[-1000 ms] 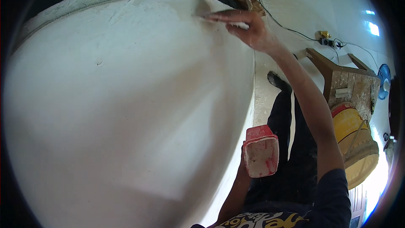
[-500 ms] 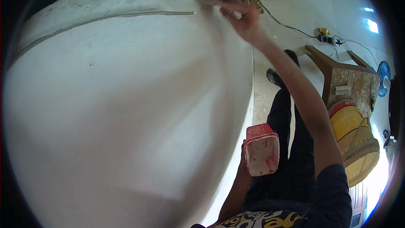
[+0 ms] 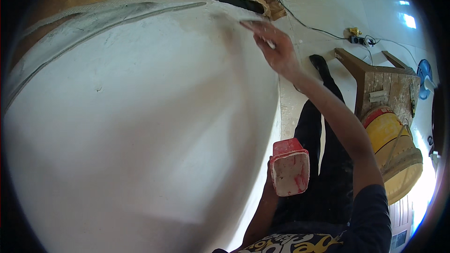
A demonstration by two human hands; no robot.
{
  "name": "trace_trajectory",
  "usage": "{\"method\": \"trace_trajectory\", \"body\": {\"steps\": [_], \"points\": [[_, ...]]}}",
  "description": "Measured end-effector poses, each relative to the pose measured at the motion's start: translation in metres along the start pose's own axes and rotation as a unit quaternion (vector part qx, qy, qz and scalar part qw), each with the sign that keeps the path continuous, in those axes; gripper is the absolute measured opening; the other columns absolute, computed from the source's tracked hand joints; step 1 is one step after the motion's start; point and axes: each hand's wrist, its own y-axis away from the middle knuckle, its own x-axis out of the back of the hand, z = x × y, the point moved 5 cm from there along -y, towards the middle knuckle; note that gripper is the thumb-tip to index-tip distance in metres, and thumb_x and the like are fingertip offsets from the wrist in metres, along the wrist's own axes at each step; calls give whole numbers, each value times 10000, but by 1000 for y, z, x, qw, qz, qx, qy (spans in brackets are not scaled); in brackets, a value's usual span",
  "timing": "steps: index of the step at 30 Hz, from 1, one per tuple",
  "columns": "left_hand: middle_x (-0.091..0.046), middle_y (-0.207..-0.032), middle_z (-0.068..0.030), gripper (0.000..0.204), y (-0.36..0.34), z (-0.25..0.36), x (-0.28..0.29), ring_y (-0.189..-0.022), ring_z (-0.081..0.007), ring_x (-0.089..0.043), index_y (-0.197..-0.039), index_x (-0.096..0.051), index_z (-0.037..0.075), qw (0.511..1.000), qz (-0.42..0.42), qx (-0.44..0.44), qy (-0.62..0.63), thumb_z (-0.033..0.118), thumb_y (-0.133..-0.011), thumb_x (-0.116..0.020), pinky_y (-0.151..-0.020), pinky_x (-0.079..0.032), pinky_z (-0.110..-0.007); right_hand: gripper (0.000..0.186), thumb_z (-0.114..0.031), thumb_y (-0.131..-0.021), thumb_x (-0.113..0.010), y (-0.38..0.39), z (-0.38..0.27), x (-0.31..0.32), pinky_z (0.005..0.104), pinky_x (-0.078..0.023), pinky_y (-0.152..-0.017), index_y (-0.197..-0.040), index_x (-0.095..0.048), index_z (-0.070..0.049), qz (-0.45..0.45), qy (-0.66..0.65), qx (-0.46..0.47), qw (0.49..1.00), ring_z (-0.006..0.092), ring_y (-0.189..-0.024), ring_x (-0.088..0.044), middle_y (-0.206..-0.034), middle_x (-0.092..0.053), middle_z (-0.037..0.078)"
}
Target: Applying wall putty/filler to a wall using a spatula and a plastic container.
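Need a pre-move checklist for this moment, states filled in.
1. Left hand holding the red container: ok.
2. Container mouth uncovered: ok; it faces the camera, whitish residue inside.
3. Right hand in contact with the white surface: cannot tell; the fingertip area is blurred.
4. White surface free of marks: not ok; a small blemish shows at left.
5. Black cable off the visible shoe: ok, apart.

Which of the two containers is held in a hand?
The small red rectangular plastic tub, in the left hand; the big yellow round bucket is in neither hand.
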Motion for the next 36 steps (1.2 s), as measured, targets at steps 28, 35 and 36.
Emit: {"method": "trace_trajectory", "body": {"steps": [28,35,36], "points": [[-629,-1285,-127,670,6,-4,3,-1130,-295,-628,-1353,-559,77,999,38,-4,24,553,-884,-620,-937,-523,-471,343,29,-861,-547,-39,2,-25,341,-521,-840,-1173,-676,-34,80,37,28,996,278,-968,-661,-1119,-672,135],[-627,-1289,-128,674,7,-4,11,-1133,-296,-627,-1356,-555,78,999,40,-7,25,554,-884,-621,-939,-522,-471,377,46,-862,-539,5,-18,-18,342,-522,-861,-1200,-675,-53,-10,1,72,997,270,-981,-667,-1134,-687,128],[-626,-1290,-128,674,8,-4,12,-1133,-296,-627,-1357,-555,78,999,42,-7,26,554,-884,-622,-939,-522,-471,374,46,-867,-537,2,-14,-14,350,-524,-864,-1202,-674,-51,-4,-26,57,998,278,-987,-670,-1131,-692,136]]}}
